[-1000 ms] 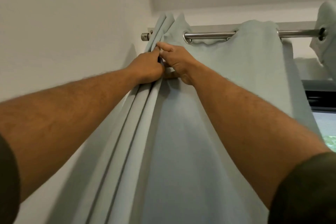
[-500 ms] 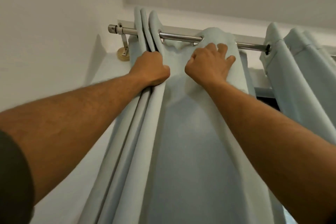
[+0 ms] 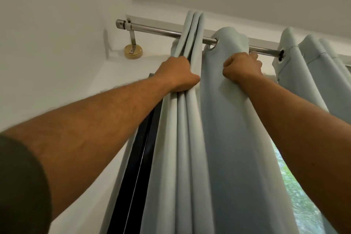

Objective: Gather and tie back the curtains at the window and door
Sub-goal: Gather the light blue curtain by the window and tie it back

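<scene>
Both forearms raised. Left hand (image 3: 175, 74) fisted around bunched curtain (image 3: 190, 138) folds; right hand (image 3: 242, 69) fingers clenched on next pleat, just below rod (image 3: 161, 31). Curtain hangs from rod. Bracket (image 3: 133, 47) on wall beyond.

1. The curtain (image 3: 224, 138) I see is a pale blue-grey woven cloth, matt and smooth, thick enough to hang in firm rounded folds.
2. The rod (image 3: 155, 30) looks like polished metal, glossy, with bright streaks along its length.
3. An eyelet (image 3: 213, 44) in the cloth is a shiny metal ring.
4. The bracket (image 3: 133, 41) is brushed metal, and its round base (image 3: 133, 52) looks brass-coloured or wooden; I cannot tell which.
5. The wall (image 3: 57, 34) is white, painted, matt and even.
6. The frame (image 3: 136, 167) beside the cloth is black and glossy.
7. My sleeve (image 3: 20, 192) is dark matt fabric.
</scene>
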